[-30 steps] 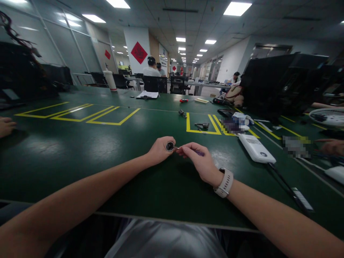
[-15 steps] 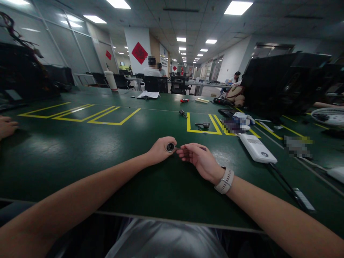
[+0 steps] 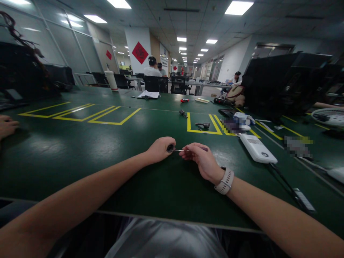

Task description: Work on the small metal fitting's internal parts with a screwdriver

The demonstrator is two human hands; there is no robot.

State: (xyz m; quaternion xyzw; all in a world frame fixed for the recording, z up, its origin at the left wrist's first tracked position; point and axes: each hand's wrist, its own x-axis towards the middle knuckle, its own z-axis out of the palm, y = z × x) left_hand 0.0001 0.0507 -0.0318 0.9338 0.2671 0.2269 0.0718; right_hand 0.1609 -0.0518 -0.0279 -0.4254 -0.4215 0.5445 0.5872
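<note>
Closed around a short dark cylindrical part point(image 3: 170, 147), my left hand point(image 3: 159, 149) keeps its round end turned toward me. My right hand point(image 3: 200, 157) pinches a small screwdriver point(image 3: 177, 150) with a thin metal shaft; a bit of its dark handle shows past the thumb. The shaft points left, and its tip meets the rim of the cylindrical part; whether it goes inside I cannot tell. Beyond my hands, a dark metal part with a thin stem point(image 3: 203, 125) lies inside a yellow-taped outline, and a similar dark part point(image 3: 183, 113) rests just left of it.
On the green table point(image 3: 107, 143) are a red-handled screwdriver point(image 3: 185, 100), a clipboard with paper point(image 3: 148, 94), a white bottle point(image 3: 111, 81) and a white device with a cable point(image 3: 257, 148). Another person's hand point(image 3: 8, 126) rests at the left edge. Black equipment point(image 3: 285, 82) stands at the right.
My right hand has shifted slightly right, so more of the screwdriver's shaft shows between my hands. The cylindrical part has turned a little in my left hand.
</note>
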